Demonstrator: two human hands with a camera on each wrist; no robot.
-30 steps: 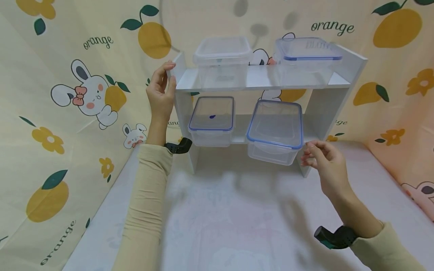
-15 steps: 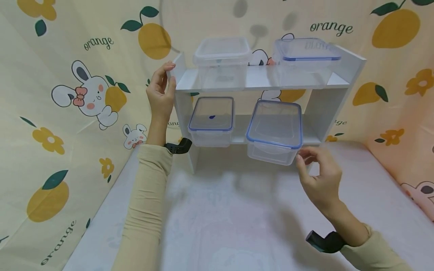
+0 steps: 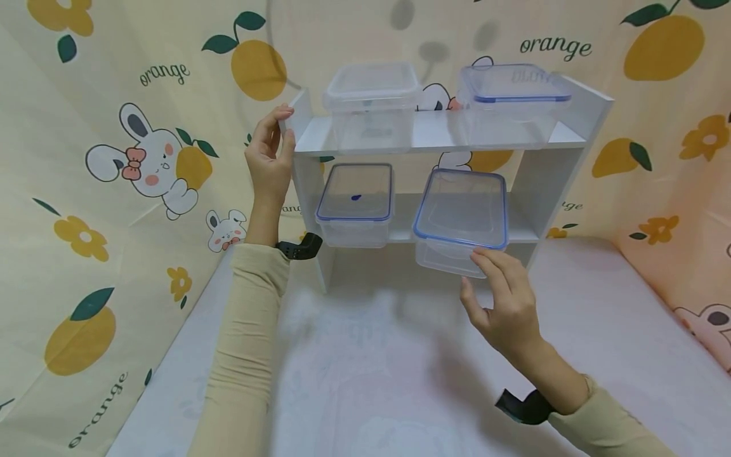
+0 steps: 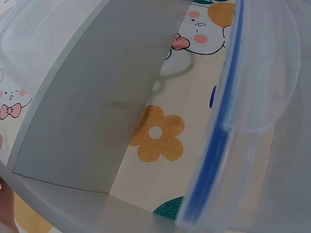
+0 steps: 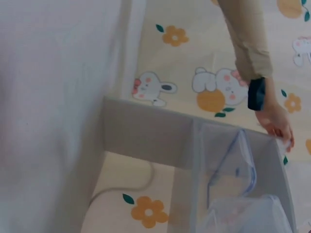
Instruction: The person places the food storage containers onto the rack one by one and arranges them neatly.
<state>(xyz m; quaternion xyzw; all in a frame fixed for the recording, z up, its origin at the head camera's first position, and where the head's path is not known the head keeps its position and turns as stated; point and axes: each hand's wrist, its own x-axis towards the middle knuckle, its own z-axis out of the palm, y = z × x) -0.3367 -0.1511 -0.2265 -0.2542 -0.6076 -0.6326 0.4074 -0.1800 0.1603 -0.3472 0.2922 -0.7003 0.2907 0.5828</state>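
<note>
A white two-tier shelf [image 3: 553, 184] stands at the back of the table. My left hand [image 3: 270, 155] grips the upper left edge of its side panel, fingertips over the front and thumb below. On the lower tier, a clear lidded box with a blue rim [image 3: 461, 209] sits slightly turned, its front jutting past the shelf edge. My right hand [image 3: 508, 304] is at the front right corner of this box, fingertips at the lid's edge, thumb spread apart below. In the right wrist view the left hand [image 5: 276, 121] shows at the shelf's top.
Another blue-rimmed clear box [image 3: 356, 197] with a small blue mark is at the lower left. Above it sits a box with a clear lid [image 3: 374, 86]. A blue-rimmed box [image 3: 516, 82] sits at upper right. A patterned cloth [image 3: 165, 279] hangs behind the white table [image 3: 354, 374].
My right hand has moved left from beside the lower right box to its front, and its fingers have straightened toward the lid. The left hand keeps its place on the shelf.
</note>
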